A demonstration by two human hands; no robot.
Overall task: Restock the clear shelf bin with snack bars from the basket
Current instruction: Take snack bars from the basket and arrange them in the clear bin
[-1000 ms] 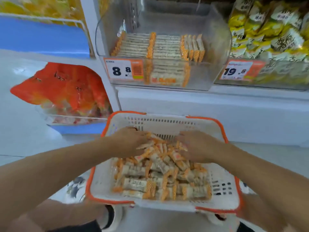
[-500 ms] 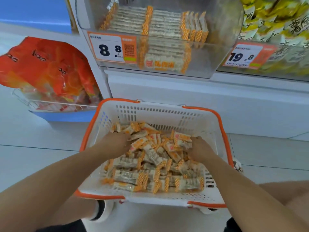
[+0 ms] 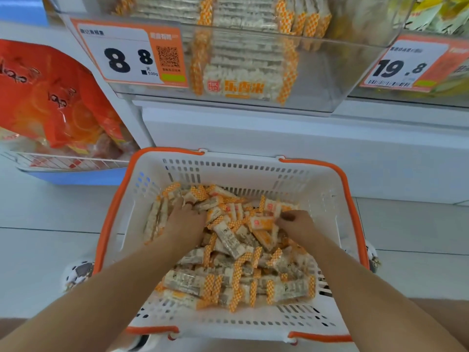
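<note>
A white basket [image 3: 327, 189] with orange rim and handles sits on the floor in front of me, holding several snack bars [image 3: 228, 265] in clear wrappers with orange checked ends. My left hand [image 3: 186, 222] is dug into the left side of the pile, fingers curled among the bars. My right hand [image 3: 295, 223] pinches the end of one orange-labelled bar [image 3: 261, 223] at the pile's right. Above, the clear shelf bin [image 3: 330, 80] holds neat rows of the same bars.
A price tag reading 8.8 [image 3: 132, 54] is stuck to the bin's front left. A second bin with a 19.8 tag [image 3: 406, 64] stands to the right. Orange snack bags [image 3: 55, 102] fill a wire rack at left. White floor tiles surround the basket.
The view has tilted down and come closer to the basket. Both hands have pushed deeper into the pile, and my right hand has taken hold of a bar.
</note>
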